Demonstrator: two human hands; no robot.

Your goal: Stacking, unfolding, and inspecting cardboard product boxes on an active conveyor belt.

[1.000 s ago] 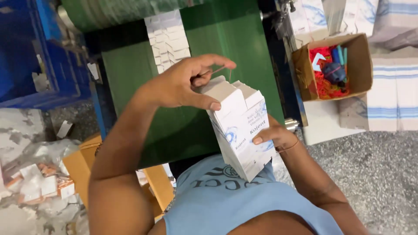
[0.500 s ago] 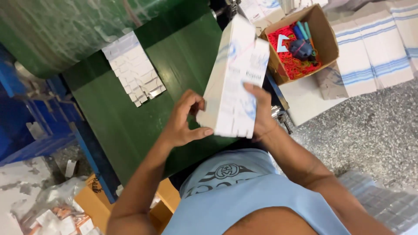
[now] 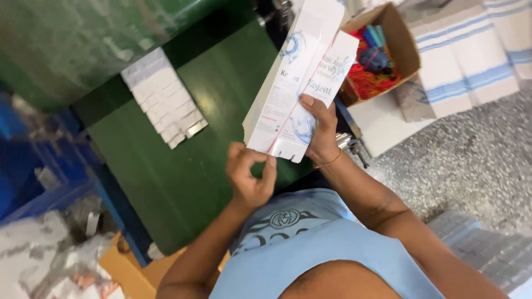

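My right hand (image 3: pixel 320 133) grips a thick stack of flat white cartons (image 3: pixel 296 83) with blue and red print, held upright over the green table (image 3: pixel 188 166), thumb across the front. My left hand (image 3: pixel 250 174) is just below the stack's lower edge, fingers curled with the fingertips pinched near the bottom flap of the front carton. A row of small white blister packs (image 3: pixel 162 99) lies on the green table to the left.
An open cardboard box (image 3: pixel 382 52) with red and blue items sits at the upper right beside a striped white and blue cloth (image 3: pixel 471 61). Blue frames (image 3: pixel 33 166) stand at left. A cardboard box with paper scraps (image 3: pixel 119 271) lies on the speckled floor (image 3: pixel 476 160).
The carton stack has risen and tilted further upright in my right hand. My left hand has slid off the stack's side down to its bottom edge.
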